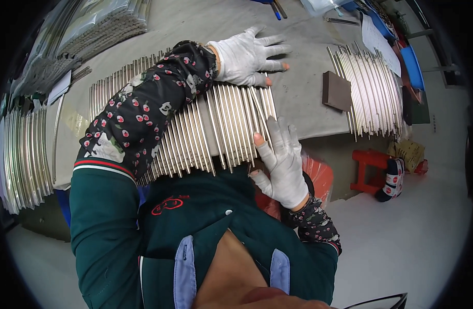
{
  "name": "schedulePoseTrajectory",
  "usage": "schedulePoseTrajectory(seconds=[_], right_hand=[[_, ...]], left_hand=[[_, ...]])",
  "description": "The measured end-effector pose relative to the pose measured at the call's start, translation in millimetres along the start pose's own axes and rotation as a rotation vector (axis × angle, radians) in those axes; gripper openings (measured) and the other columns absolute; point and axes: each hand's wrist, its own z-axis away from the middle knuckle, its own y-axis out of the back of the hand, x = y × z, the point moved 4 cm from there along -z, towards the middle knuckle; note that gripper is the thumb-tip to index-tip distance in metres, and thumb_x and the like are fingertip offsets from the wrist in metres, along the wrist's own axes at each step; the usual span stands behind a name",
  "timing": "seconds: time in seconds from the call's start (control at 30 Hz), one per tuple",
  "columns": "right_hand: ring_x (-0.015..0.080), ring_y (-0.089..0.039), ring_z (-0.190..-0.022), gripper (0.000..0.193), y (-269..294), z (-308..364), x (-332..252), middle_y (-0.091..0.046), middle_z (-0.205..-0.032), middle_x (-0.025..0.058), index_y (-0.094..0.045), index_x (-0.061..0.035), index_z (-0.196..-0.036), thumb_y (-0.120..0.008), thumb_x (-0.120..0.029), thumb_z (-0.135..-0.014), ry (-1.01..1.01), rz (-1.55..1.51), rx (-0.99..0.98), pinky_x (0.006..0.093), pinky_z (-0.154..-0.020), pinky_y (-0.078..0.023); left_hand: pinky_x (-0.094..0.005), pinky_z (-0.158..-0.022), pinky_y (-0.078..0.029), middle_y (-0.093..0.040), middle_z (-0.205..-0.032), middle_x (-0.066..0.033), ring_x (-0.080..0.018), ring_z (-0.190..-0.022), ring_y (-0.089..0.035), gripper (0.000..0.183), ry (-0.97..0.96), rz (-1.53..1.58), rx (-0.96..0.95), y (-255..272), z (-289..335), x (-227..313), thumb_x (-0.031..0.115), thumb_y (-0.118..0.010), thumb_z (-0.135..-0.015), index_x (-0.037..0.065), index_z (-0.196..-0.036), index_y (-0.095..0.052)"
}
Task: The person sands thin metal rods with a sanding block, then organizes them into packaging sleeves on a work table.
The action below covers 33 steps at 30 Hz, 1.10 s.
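A row of thin silver metal rods (229,123) lies side by side along the near edge of the table. My left hand (241,57), in a white glove with bare fingertips showing, rests at the rods' far ends, fingers spread toward the right. The left forearm, in a dark flowered sleeve, crosses over the rods and hides part of the row. At the right end of the row is my right hand (284,170), gloved likewise, its fingers stretched out and the index fingertip against the near part of the last rods. One rod (259,109) there lies slanted across its neighbours.
Another batch of rods (373,92) lies at the right, beside a brown block (336,91). More rods (24,157) are at the far left, below stacked plastic-wrapped bundles (100,31). A blue tray (412,67) stands at the right edge. A red stool (368,170) is on the floor.
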Motion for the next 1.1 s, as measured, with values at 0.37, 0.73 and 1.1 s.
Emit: schedulePoseTrajectory(seconds=[0.37,0.73,1.1], right_hand=[[0.0455,-0.031,-0.135,0.090,-4,3,-13,-0.037,-0.147,0.0197,-0.037,-0.0106,-0.145,-0.074,-0.040,-0.068,0.072,0.095,0.040,0.0575,-0.111,-0.024],[0.0409,-0.041,-0.129,0.105,-1,17,13,-0.050,-0.132,0.0178,-0.037,-0.0023,-0.141,-0.063,-0.074,-0.068,-0.098,0.123,0.294,0.0561,-0.109,-0.023],[0.0318,-0.049,-0.121,0.087,2,23,17,-0.054,-0.124,0.0113,-0.047,-0.0072,-0.130,-0.069,-0.066,-0.070,-0.060,0.006,0.454,0.0467,-0.101,-0.033]], left_hand=[[-0.0611,-0.112,-0.023,-0.025,-0.156,-0.0143,-0.0353,-0.143,-0.027,0.067,0.131,-0.095,-0.007,12,8,6,0.058,-0.044,-0.092,0.022,-0.148,-0.036],[-0.0401,-0.115,-0.030,-0.037,-0.150,-0.0153,-0.0325,-0.137,-0.036,0.064,0.327,0.322,-0.016,-8,27,-14,0.047,-0.048,-0.097,0.010,-0.147,-0.035],[-0.0437,-0.112,-0.033,-0.035,-0.151,-0.0133,-0.0319,-0.136,-0.038,0.061,0.163,0.158,0.049,-4,54,-9,0.041,-0.049,-0.096,0.011,-0.148,-0.034]])
